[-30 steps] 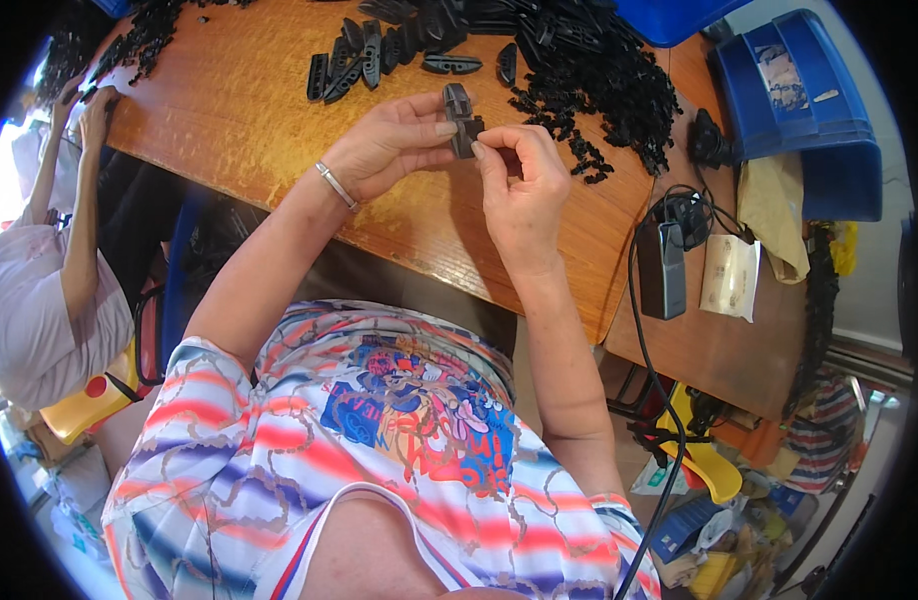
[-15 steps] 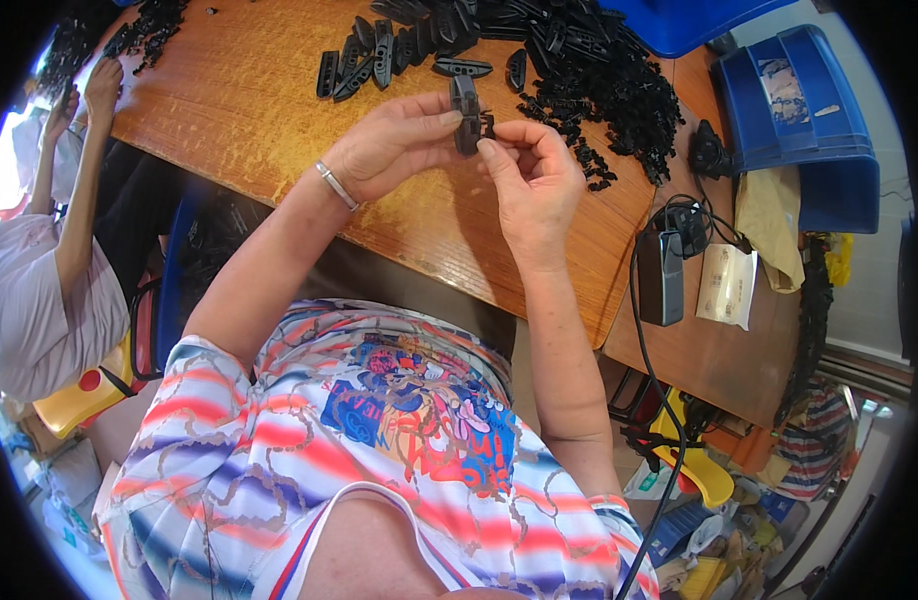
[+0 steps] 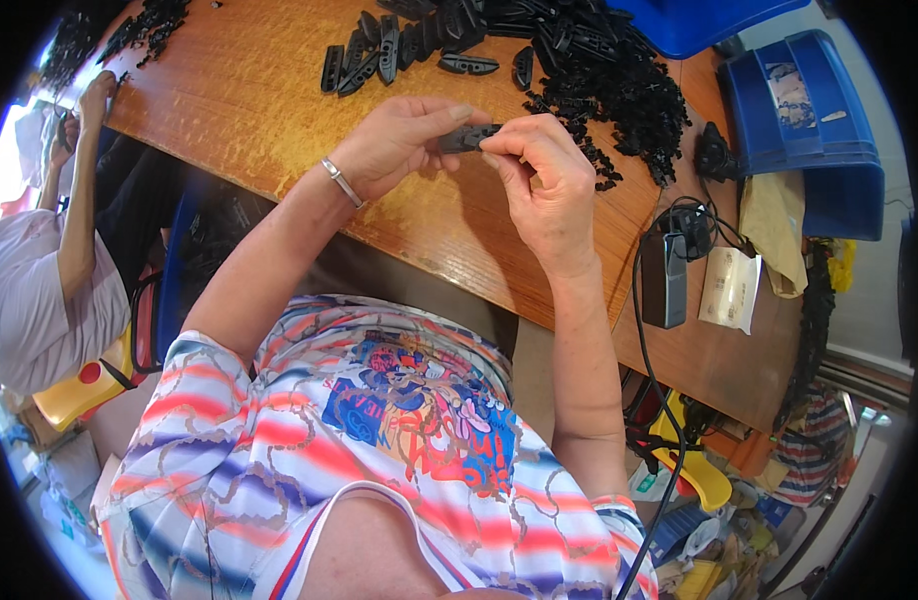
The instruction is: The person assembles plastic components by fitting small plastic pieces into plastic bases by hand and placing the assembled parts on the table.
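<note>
Over the table, my left hand (image 3: 404,140) pinches a long black plastic part (image 3: 464,139) between thumb and fingers, and the part lies nearly level. At its right end, my right hand (image 3: 554,190) is closed in a pinch, thumb against forefinger. Whatever sits between those right fingertips is hidden. Beyond my hands lie several loose black plastic parts (image 3: 388,50) of a similar long shape. A heap of small black plastic pieces (image 3: 639,110) spreads to the right of them.
The wooden table (image 3: 249,90) runs under everything. Blue plastic bins (image 3: 804,130) stand at the far right. A black cable (image 3: 641,340) hangs beside a grey-black box (image 3: 663,280) and a white packet (image 3: 729,288). At the left, another person's hand (image 3: 97,95) works near more black pieces.
The black part has turned from upright to nearly level in my left hand. My right hand has shifted slightly right, its fingers now over the part's end, hiding the small black piece seen earlier.
</note>
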`<state>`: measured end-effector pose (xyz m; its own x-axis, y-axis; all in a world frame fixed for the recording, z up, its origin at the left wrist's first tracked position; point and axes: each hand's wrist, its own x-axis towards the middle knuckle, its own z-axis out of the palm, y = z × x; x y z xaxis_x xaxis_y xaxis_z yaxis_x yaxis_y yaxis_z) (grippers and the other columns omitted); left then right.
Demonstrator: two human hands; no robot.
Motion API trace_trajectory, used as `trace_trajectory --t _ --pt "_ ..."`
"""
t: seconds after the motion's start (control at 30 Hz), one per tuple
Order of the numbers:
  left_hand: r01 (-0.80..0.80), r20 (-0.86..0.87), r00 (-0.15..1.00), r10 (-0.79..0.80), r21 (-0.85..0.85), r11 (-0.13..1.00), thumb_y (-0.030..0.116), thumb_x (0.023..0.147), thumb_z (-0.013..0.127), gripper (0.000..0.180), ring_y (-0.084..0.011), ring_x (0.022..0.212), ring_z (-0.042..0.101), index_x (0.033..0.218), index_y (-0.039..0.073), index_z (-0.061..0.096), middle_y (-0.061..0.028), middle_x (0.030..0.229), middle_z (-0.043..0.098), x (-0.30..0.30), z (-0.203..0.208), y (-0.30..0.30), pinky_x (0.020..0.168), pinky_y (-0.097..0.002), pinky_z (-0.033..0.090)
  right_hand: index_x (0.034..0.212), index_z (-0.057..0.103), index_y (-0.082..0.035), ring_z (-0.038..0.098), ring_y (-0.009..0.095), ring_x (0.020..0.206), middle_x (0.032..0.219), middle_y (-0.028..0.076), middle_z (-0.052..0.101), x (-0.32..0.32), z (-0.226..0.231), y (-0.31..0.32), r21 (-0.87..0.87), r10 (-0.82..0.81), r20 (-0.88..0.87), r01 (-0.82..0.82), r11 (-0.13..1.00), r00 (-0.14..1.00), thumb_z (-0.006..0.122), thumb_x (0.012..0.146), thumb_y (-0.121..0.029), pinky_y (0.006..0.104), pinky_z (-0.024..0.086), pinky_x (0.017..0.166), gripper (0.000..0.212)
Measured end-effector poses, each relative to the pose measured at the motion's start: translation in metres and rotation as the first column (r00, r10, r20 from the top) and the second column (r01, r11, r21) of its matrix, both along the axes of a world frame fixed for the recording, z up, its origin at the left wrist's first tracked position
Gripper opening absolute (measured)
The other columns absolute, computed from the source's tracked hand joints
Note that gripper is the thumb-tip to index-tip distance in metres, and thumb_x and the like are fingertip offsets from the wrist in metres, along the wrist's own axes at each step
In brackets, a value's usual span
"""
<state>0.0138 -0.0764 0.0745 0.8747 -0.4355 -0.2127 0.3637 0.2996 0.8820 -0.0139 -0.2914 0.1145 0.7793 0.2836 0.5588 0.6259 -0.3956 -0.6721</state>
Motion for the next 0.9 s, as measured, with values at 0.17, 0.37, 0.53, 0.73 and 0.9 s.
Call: trace_trajectory --t 0.17,0.37,0.53,0.73,0.9 --pt "0.018 0.001 1.000 -0.018 0.084 0.996 0.030 0.113 0.062 0.038 -0.0061 0.069 0.066 0.130 -0.003 0.072 -0.0037 0.100 0.076 -0.001 -0.001 0.002 0.063 -0.0200 0.055 0.094 0.073 -0.001 0.071 0.029 0.081 0.093 0.010 0.070 0.003 -0.005 -0.002 -0.060 0.030 0.072 -0.026 0.998 0.997 0.078 0.082 0.009 0.0365 0.057 0.068 0.016" --pt "0.062 0.079 0.994 -0.077 0.176 0.982 0.026 0.109 0.067 0.038 -0.0086 0.079 0.070 0.130 -0.005 0.071 -0.0051 0.104 0.077 -0.006 -0.005 0.005 0.074 -0.0224 0.058 0.092 0.071 -0.001 0.070 0.032 0.081 0.092 0.010 0.068 0.000 -0.020 -0.005 -0.077 0.034 0.036 -0.031 0.997 0.999 0.076 0.084 0.007 0.0385 0.057 0.069 0.013" --pt "-0.030 0.190 0.982 -0.018 0.246 0.969 0.009 0.101 0.072 0.033 -0.0109 0.098 0.071 0.131 -0.005 0.068 -0.0053 0.112 0.075 -0.024 0.002 0.005 0.088 -0.0261 0.057 0.096 0.071 0.001 0.071 0.025 0.080 0.092 0.010 0.069 -0.009 -0.022 0.009 0.017 -0.095 -0.341 0.107 0.994 0.935 0.083 0.084 -0.001 0.0373 0.056 0.068 0.017" --pt "-0.097 0.359 0.930 -0.082 0.455 0.885 -0.004 0.097 0.069 0.031 -0.0087 0.108 0.067 0.128 -0.003 0.067 -0.0045 0.119 0.071 -0.038 0.004 0.019 0.094 -0.0259 0.055 0.103 0.073 0.000 0.070 0.026 0.075 0.086 0.015 0.072 -0.016 -0.039 0.028 -0.052 -0.151 -0.588 0.149 0.987 0.795 0.091 0.080 -0.012 0.0394 0.056 0.070 0.032" --pt "-0.030 0.224 0.971 -0.087 0.473 0.881 -0.007 0.095 0.068 0.036 -0.0119 0.112 0.066 0.131 -0.003 0.067 -0.0054 0.120 0.070 -0.061 0.019 0.065 0.100 -0.0286 0.053 0.105 0.072 0.000 0.074 0.028 0.084 0.094 0.016 0.075 -0.027 -0.053 0.038 0.071 0.061 -0.619 -0.021 0.997 0.783 0.092 0.081 -0.015 0.0397 0.058 0.074 0.035"
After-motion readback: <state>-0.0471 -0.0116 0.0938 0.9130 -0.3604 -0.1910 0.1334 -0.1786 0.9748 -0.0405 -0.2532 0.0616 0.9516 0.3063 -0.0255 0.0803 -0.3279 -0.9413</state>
